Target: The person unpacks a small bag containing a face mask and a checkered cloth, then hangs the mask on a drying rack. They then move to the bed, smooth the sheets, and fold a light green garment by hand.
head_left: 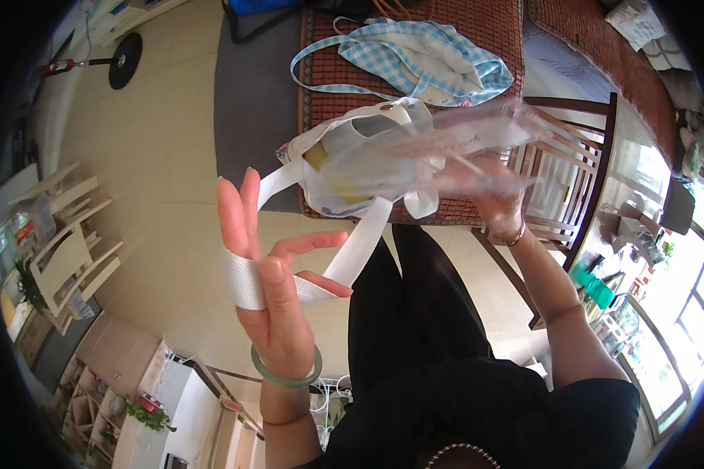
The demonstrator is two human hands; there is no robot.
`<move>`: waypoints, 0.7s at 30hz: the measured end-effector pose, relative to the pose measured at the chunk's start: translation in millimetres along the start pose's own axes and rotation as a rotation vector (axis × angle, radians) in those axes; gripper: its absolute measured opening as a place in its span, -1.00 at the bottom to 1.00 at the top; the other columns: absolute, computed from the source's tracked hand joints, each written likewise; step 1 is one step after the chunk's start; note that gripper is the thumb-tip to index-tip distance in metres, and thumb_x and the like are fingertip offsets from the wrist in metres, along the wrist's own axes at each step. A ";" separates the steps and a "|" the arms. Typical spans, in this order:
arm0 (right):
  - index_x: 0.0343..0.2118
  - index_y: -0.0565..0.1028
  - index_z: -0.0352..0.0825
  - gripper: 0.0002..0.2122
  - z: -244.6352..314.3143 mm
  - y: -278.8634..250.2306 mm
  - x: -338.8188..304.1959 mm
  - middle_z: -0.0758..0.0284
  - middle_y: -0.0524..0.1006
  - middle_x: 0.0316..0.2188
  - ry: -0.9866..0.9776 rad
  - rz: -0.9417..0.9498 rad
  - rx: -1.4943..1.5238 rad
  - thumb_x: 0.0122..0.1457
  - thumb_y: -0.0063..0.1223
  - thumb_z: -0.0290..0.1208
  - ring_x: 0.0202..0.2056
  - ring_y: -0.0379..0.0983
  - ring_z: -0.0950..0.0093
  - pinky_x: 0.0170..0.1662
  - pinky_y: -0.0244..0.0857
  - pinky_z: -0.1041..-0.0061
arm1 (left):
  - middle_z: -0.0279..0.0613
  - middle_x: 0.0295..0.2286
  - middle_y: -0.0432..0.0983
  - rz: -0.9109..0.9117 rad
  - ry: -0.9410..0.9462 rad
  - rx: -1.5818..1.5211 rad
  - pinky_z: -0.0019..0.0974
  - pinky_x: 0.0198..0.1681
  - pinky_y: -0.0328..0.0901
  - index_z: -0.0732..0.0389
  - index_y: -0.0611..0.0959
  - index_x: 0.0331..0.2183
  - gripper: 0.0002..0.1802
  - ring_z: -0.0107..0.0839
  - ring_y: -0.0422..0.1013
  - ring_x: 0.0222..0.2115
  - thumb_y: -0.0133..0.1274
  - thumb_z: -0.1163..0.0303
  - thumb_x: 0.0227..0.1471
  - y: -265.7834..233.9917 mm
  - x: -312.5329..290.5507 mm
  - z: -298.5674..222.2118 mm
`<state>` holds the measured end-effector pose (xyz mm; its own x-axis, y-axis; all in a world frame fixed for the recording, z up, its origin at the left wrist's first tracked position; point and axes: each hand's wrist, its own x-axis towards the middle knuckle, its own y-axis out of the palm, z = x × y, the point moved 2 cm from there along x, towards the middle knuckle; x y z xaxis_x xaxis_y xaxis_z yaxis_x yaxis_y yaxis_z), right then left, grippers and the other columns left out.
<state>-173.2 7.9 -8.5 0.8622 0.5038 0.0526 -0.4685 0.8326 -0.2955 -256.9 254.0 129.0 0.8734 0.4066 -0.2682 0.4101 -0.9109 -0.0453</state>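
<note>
A white tote bag [328,187] sits on the woven mat in front of me, its mouth open, with something yellowish inside. Its wide white strap [246,281] loops round my left hand [278,289]; some fingers stretch up while others bend over the band. My right hand [497,199] holds a translucent plastic bag [461,141] above the tote's right side. That plastic bag is smeared by motion, and it partly covers my right fingers. A blue-and-white checked cloth bag [414,59] with long straps lies just beyond the tote.
A brown woven mat [477,23] covers the seat under the bags. To the right stands a dark wooden slatted frame [575,164]. A round black plate on a pole [125,61] rests on the tiled floor at the far left, and pale chairs [70,262] stand nearer.
</note>
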 end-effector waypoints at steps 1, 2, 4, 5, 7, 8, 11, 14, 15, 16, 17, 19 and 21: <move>-0.29 0.54 -0.37 -0.82 3.7 1.9 -0.9 0.26 0.58 -0.33 0.035 0.056 0.091 0.00 0.13 -0.68 -0.30 0.53 0.46 -0.24 0.42 0.54 | 0.22 0.20 -0.17 0.003 0.020 0.003 -0.42 -0.56 0.44 0.27 -0.13 0.24 -0.31 -0.25 0.49 -0.27 -0.33 0.16 0.24 -0.3 0.3 -2.4; -0.30 0.55 -0.38 -0.83 6.6 3.7 -0.4 0.24 0.58 -0.33 0.072 0.111 0.180 0.00 0.13 -0.67 -0.30 0.54 0.44 -0.25 0.43 0.53 | 0.22 0.20 -0.15 0.028 0.024 0.004 -0.43 -0.55 0.44 0.28 -0.12 0.23 -0.32 -0.26 0.49 -0.28 -0.31 0.18 0.24 0.3 0.0 -3.7; -0.30 0.54 -0.37 -0.83 -0.3 17.3 -1.1 0.24 0.59 -0.39 0.010 0.151 -0.044 0.00 0.17 -0.59 -0.32 0.55 0.37 -0.28 0.42 0.51 | 0.22 0.20 -0.13 0.078 0.032 0.004 -0.43 -0.51 0.45 0.30 -0.10 0.23 -0.32 -0.27 0.50 -0.30 -0.28 0.22 0.23 3.2 -1.3 -6.1; -0.35 0.54 -0.36 -0.89 4.2 25.1 5.7 0.21 0.56 -0.46 0.083 0.257 -0.203 0.04 0.13 -0.51 -0.36 0.52 0.27 -0.29 0.40 0.43 | 0.22 0.20 -0.12 0.122 0.030 -0.013 -0.43 -0.49 0.44 0.30 -0.09 0.23 -0.33 -0.28 0.51 -0.31 -0.27 0.25 0.23 6.0 -4.0 -5.5; -0.43 0.52 -0.33 -0.91 -4.7 48.9 16.8 0.20 0.54 -0.50 0.155 0.533 -0.446 0.08 0.03 -0.44 -0.40 0.49 0.18 -0.28 0.37 0.35 | 0.23 0.20 -0.10 0.211 0.021 -0.045 -0.43 -0.46 0.44 0.29 -0.08 0.23 -0.34 -0.29 0.51 -0.33 -0.25 0.30 0.22 11.3 -12.4 -3.3; -0.44 0.52 -0.33 -0.90 -13.0 63.7 19.7 0.20 0.53 -0.51 0.047 0.557 -0.458 0.07 0.00 -0.44 -0.41 0.49 0.17 -0.28 0.37 0.33 | 0.24 0.19 -0.09 0.230 0.031 -0.050 -0.43 -0.45 0.44 0.22 -0.06 0.24 -0.36 -0.29 0.52 -0.34 -0.26 0.34 0.21 13.2 -14.4 -1.0; -0.42 0.53 -0.33 -0.88 -48.5 104.7 30.3 0.18 0.54 -0.46 -0.205 0.654 -0.629 0.02 0.01 -0.43 -0.37 0.51 0.17 -0.27 0.39 0.31 | 0.26 0.19 -0.09 0.240 0.001 -0.061 -0.43 -0.46 0.44 0.15 -0.05 0.25 -0.37 -0.27 0.52 -0.32 -0.27 0.34 0.21 16.6 -15.4 -4.5; -0.40 0.55 -0.33 -0.82 -49.3 131.9 59.2 0.10 0.50 -0.41 0.335 0.790 -0.713 0.02 0.06 -0.33 -0.25 0.46 0.19 -0.23 0.35 0.30 | 0.29 0.17 -0.07 0.242 -0.074 -0.115 -0.43 -0.49 0.45 0.12 -0.09 0.25 -0.36 -0.23 0.53 -0.34 -0.29 0.24 0.24 14.3 -18.6 -4.9; -0.38 0.55 -0.33 -0.81 -54.3 133.0 56.6 0.10 0.49 -0.37 0.352 0.753 -0.658 0.03 0.05 -0.32 -0.24 0.46 0.19 -0.22 0.35 0.30 | 0.29 0.17 -0.07 0.249 -0.103 -0.147 -0.43 -0.50 0.45 0.12 -0.10 0.25 -0.35 -0.23 0.53 -0.34 -0.29 0.21 0.24 14.2 -18.3 -4.5; -0.37 0.54 -0.34 -0.81 -62.6 137.2 50.4 0.09 0.48 -0.33 0.364 0.717 -0.603 0.04 0.04 -0.32 -0.22 0.45 0.19 -0.21 0.36 0.30 | 0.29 0.16 -0.04 0.210 -0.110 -0.123 -0.43 -0.53 0.45 0.11 -0.16 0.25 -0.30 -0.21 0.54 -0.38 -0.28 0.13 0.24 16.4 -18.1 -4.7; -0.36 0.53 -0.34 -0.80 -61.7 139.4 49.7 0.09 0.47 -0.29 0.373 0.682 -0.551 0.05 0.03 -0.31 -0.21 0.45 0.19 -0.20 0.36 0.31 | 0.29 0.16 -0.02 0.187 -0.115 -0.129 -0.43 -0.54 0.45 0.11 -0.18 0.25 -0.27 -0.20 0.54 -0.40 -0.27 0.11 0.23 14.6 -16.4 -3.5; -0.26 0.48 -0.34 -0.78 -43.1 119.5 36.6 0.13 0.46 -0.17 0.217 0.422 -0.487 0.06 0.05 -0.34 -0.20 0.44 0.18 -0.19 0.35 0.29 | 0.30 0.15 0.01 0.134 -0.122 -0.141 -0.43 -0.56 0.45 0.10 -0.21 0.25 -0.23 -0.18 0.54 -0.42 -0.24 0.07 0.21 10.2 -13.4 -1.9; -0.23 0.46 -0.34 -0.77 -21.6 90.1 31.0 0.15 0.46 -0.16 0.135 0.289 -0.465 0.06 0.08 -0.37 -0.20 0.44 0.18 -0.17 0.35 0.30 | 0.31 0.11 0.10 0.100 -0.130 -0.138 -0.44 -0.63 0.42 0.08 -0.31 0.25 -0.16 -0.18 0.54 -0.49 -0.20 0.05 0.20 8.7 -11.3 -2.9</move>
<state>-184.5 93.6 -54.1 0.7427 0.6369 -0.2068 -0.5815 0.4603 -0.6708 -262.5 241.7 134.4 0.8740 0.2941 -0.3869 0.3631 -0.9243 0.1177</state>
